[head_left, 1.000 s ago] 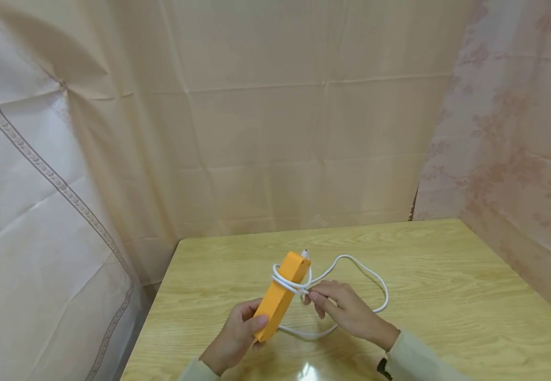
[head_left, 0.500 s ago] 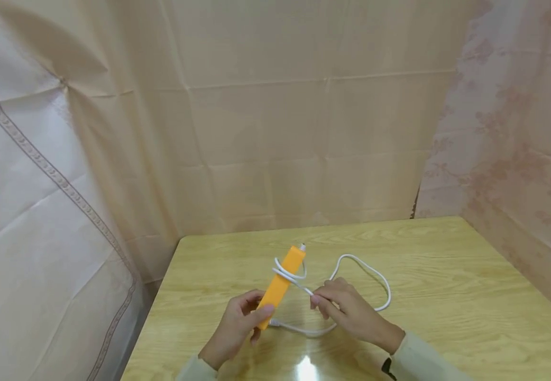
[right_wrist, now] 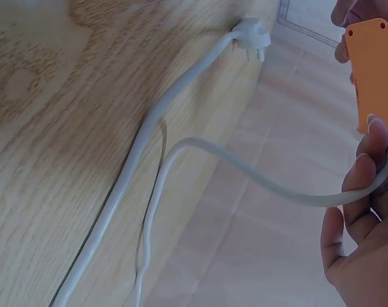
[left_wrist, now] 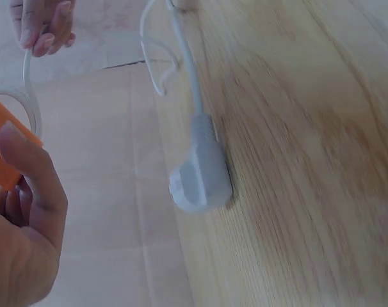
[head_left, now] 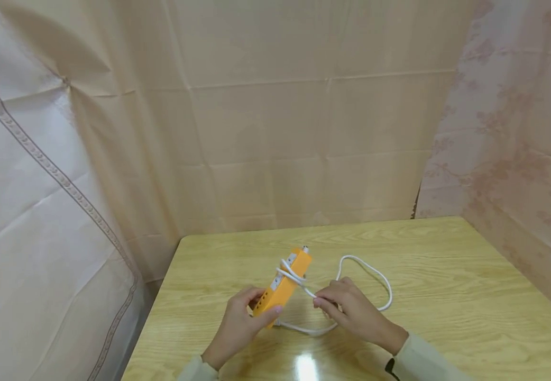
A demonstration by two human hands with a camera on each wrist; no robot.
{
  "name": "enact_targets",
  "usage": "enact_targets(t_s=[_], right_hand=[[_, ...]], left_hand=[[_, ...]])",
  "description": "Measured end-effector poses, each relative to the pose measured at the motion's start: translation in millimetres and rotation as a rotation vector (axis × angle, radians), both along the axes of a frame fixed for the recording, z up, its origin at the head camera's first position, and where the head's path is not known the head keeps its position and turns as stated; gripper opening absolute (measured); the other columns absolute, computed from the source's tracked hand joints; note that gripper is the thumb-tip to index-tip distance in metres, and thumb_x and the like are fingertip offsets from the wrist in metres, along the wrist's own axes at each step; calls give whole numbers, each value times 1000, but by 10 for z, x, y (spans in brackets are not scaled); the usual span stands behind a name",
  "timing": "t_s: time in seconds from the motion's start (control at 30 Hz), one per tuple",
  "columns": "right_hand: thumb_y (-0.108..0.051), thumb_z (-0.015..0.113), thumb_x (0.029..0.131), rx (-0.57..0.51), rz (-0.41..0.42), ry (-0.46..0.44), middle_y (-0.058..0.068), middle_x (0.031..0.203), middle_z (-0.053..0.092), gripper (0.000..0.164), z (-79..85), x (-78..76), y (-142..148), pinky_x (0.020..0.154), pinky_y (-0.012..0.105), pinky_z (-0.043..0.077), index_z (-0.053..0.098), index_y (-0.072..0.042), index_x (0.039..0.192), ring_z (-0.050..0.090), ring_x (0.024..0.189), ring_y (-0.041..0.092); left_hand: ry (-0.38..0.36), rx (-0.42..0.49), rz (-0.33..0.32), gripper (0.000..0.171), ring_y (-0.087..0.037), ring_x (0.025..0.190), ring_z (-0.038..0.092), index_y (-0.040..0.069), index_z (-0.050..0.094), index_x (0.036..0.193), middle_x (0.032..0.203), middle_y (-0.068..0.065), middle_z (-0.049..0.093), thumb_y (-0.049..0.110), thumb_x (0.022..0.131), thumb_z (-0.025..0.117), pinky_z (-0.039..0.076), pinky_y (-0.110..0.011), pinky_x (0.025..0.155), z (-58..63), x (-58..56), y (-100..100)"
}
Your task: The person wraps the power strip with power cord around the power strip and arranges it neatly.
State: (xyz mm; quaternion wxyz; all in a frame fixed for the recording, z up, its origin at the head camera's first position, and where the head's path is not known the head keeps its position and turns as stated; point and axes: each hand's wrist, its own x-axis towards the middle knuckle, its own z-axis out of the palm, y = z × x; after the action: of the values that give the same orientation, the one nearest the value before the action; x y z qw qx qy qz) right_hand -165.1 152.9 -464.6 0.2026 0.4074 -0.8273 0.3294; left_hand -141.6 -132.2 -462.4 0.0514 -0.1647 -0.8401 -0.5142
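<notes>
An orange power strip (head_left: 282, 291) is held tilted above the table, its far end pointing up and to the right. My left hand (head_left: 239, 323) grips its near end, thumb on the side. White cord (head_left: 292, 274) loops round the strip's upper half, and white sockets show on the face turned left. To the right, my right hand (head_left: 351, 309) pinches the cord a short way from the strip. The rest of the cord curves over the table behind that hand. Its white plug (left_wrist: 203, 169) lies on the tabletop, close to the left hand in the left wrist view.
The wood-grain table (head_left: 447, 296) reaches back to a beige cloth (head_left: 256, 132) hanging behind it. Patterned cloth (head_left: 518, 148) hangs along the right side, and pale cloth with a braided band (head_left: 56, 180) on the left.
The right hand has drawn the cord slightly right, away from the strip. The left hand has turned the strip so its socket face shows, and the loop looks tighter.
</notes>
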Motion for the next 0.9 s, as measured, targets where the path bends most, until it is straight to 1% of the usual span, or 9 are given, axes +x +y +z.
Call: enact_targets(t_s=[0.07,0.17,0.4,0.57,0.7,0.9], right_hand=[[-16,70,98,15,-15,0,-24,78,57,13,-7,2,10,72,24,36,73,-27,92,42,69,-6],[-16,72,97,23,-26,7,-24,79,58,9,-19,10,25,72,23,35,76,-24,94,41,68,-6],[-15,72,97,16,-18,42,-25,77,57,11,-44,16,24,74,25,35,74,-25,92,41,68,-8],[-15,71,97,31,-26,57,-26,79,55,11,-58,22,34,76,26,37,73,-25,92,41,69,-9],[-15,71,97,37,-23,58,-26,79,54,11,-67,38,43,77,26,37,73,-24,92,42,70,-9],[-14,70,98,29,3,38,-25,81,59,11,-72,60,44,78,27,38,73,-24,93,47,72,-7]], left_hand=[[35,-23,13,36,-12,84,59,8,74,113,95,6,63,36,91,81,53,-29,72,-16,-11,-10],[58,-52,35,41,-12,82,60,7,74,114,97,5,64,40,89,81,53,-27,70,-39,-25,-37],[18,-120,99,51,-12,81,59,8,73,113,99,4,63,51,86,81,53,-25,67,-74,-66,-106],[48,-174,139,54,-10,75,55,9,74,110,93,7,61,55,84,81,50,-24,61,-90,-78,-77],[57,-187,177,53,-9,72,54,10,75,109,90,8,60,56,82,82,47,-24,59,-97,-73,-34],[19,-199,215,53,-10,73,54,11,75,110,91,8,60,55,82,82,47,-24,59,-115,-69,-35]])
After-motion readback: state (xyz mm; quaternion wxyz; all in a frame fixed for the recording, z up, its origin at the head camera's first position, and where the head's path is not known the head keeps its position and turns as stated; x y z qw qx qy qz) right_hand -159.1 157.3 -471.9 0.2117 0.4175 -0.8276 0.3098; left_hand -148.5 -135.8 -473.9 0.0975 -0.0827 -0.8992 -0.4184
